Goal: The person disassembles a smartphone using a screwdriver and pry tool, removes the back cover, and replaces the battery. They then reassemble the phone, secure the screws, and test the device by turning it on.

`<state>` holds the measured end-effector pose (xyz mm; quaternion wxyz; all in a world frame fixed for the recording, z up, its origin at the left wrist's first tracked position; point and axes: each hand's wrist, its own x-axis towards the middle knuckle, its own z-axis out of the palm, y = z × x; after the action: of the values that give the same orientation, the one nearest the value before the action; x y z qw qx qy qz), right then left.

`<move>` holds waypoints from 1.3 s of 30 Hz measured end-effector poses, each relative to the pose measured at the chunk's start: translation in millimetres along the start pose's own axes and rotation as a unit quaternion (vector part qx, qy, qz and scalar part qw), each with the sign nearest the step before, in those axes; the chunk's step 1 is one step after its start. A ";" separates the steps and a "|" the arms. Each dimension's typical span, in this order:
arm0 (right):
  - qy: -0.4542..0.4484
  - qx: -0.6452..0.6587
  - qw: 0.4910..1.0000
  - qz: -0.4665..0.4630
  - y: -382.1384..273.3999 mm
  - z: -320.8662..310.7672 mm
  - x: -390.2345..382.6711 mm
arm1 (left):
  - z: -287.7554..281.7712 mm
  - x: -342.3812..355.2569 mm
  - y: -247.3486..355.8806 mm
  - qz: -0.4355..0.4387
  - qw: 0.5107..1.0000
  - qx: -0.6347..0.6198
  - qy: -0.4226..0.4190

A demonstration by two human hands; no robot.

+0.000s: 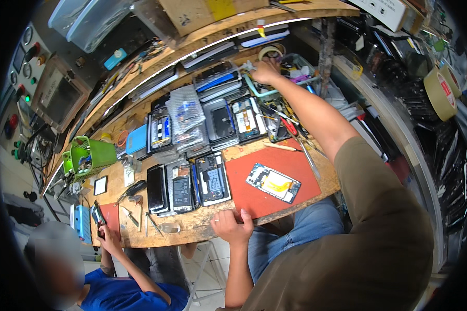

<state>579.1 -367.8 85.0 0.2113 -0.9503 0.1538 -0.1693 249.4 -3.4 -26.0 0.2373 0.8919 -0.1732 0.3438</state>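
My left hand [232,226] rests at the front edge of the workbench, fingers curled in and nothing visible in them. My right arm stretches to the back of the bench. There my right hand [265,71] is over a turquoise-rimmed basket [263,94], beside a roll of tape [271,51]; its fingertips are too unclear to show whether they hold anything. An opened phone [274,183], its inner board and a yellow flex cable exposed, lies on a red mat [244,199] in front of me. Red-handled pliers [289,126] and a wooden-handled tool [281,146] lie beyond the mat.
Opened tablets and phones [211,179] stand in rows left of the mat, near bubble wrap [186,111]. A green basket [93,155] is farther left. A co-worker in a blue shirt [132,293] handles a dark object at lower left. A shelf [233,33] overhangs the back.
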 end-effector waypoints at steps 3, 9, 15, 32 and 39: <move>0.017 -0.078 0.995 0.057 -3.5 11.6 11.3 | 1.0 0.5 -0.3 -0.015 1.000 0.010 0.009; 0.385 0.191 0.901 0.057 19.3 17.8 16.5 | 2.1 -2.2 0.7 -0.026 1.000 0.001 0.000; 0.283 0.550 0.785 -0.032 21.9 -51.0 -40.6 | 2.6 -1.2 1.7 -0.023 0.999 0.019 0.012; -0.322 0.578 0.737 -0.140 -36.8 -83.8 -383.1 | -50.7 66.6 62.7 -0.014 0.925 -0.378 -0.040; -0.358 0.569 0.704 -0.231 -34.5 -85.9 -400.0 | -55.8 57.2 57.7 -0.103 0.783 -0.578 -0.205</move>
<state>195.4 -222.4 71.3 0.7051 -0.6446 -0.2832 0.0846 232.7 -29.3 67.6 0.7013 0.6496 -0.2911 -0.0380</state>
